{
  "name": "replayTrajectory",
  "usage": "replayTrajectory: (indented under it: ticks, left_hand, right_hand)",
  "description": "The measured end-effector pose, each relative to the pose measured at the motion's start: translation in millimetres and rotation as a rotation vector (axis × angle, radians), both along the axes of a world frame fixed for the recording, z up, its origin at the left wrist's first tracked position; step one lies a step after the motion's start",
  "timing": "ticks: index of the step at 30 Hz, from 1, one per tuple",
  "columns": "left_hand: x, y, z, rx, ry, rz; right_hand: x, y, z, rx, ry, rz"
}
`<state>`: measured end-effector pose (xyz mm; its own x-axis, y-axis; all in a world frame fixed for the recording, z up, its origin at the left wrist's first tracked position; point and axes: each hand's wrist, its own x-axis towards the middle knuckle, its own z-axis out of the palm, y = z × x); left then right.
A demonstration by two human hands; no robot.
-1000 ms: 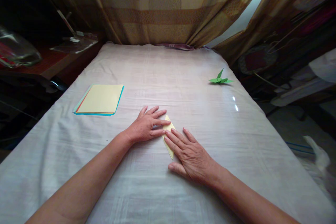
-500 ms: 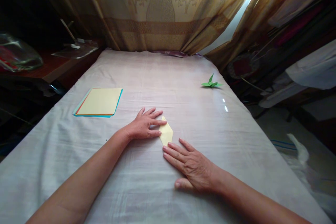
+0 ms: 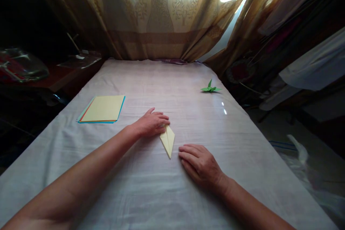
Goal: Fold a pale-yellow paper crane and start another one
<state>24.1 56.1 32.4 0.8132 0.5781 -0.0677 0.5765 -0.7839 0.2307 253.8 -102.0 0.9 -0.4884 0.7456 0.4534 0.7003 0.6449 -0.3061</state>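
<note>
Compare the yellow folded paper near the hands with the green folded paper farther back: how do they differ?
The yellow folded paper lies flat as a narrow pointed shape; the green origami figure stands up with raised points. The left hand touches the yellow one; the green one sits alone. Both rest on the white cloth.

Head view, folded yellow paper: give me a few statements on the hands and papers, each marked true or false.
1. The left hand touches the folded yellow paper. True.
2. The right hand lies flat on top of that paper. False: it rests on the cloth beside it.
3. The green paper bird sits beside the left hand. False: it stands far off, to the right.
4. The paper stack has a yellow sheet on top. True.
</note>
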Motion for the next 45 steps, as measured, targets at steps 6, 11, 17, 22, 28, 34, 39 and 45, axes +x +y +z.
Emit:
replayTrajectory:
  ticks: [6,11,17,22,28,34,39,45]
  left_hand:
    - [3,4,17.2,0.024,0.062,0.013]
    - [-9,-9,18.5,0.038,0.084,0.160]
    - [-13,-37,18.3,0.010,0.099,0.384]
    - [-10,-63,9.3,0.068,0.046,0.395]
    - [-18,-82,-20.2,0.332,-0.028,0.309]
    - [-24,-85,-35.6,0.372,-0.106,0.188]
    - [-25,-86,-39.1,0.352,-0.155,0.191]
    - [-29,-89,-38.0,0.324,-0.158,0.211]
  right_hand:
    - [-23,8,5.5,-0.119,-0.082,-0.128]
    - [-18,19,5.0,-0.146,-0.110,-0.213]
    - [-23,34,6.6,-0.098,-0.146,-0.277]
    - [-52,44,-1.3,-0.111,-0.182,-0.230]
    - [-57,49,-9.6,-0.213,-0.221,-0.160]
    - [-51,43,-7.4,-0.200,-0.219,-0.179]
    - [-52,50,-4.7,-0.176,-0.227,-0.165]
    - [-53,60,-6.5,-0.245,-0.258,-0.124]
